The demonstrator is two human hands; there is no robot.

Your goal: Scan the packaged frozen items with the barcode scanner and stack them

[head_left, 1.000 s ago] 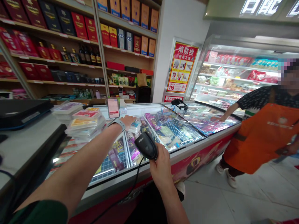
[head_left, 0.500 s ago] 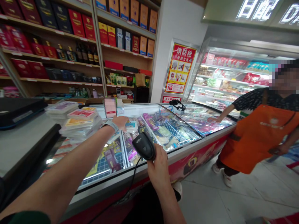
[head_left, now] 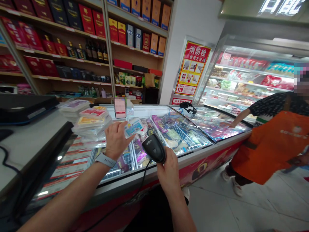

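My left hand (head_left: pixel 117 138), with a grey watch on its wrist, grips the near left edge of a clear plastic box with a blue label (head_left: pixel 134 128). The box is tilted, thumb below and fingers above its edge. Over the freezer's front edge, my right hand (head_left: pixel 169 166) is closed round a black barcode scanner (head_left: pixel 154 148), whose cable hangs down. Left of my left hand stand stacked clear boxes with yellow and red labels (head_left: pixel 93 120). A phone (head_left: pixel 120 108) stands upright behind the hand.
Packaged goods in baskets fill the glass-topped freezer (head_left: pixel 193 151). Black goggles-like gear (head_left: pixel 188 107) lies on its far part. A person in an orange apron (head_left: pixel 277 145) stands at right, one hand on the freezer. A counter with a black device (head_left: pixel 26 108) is at left.
My left hand has drawn back toward me with the blue-labelled box, which now tilts up. The scanner stays in my right hand. The view has turned slightly left.
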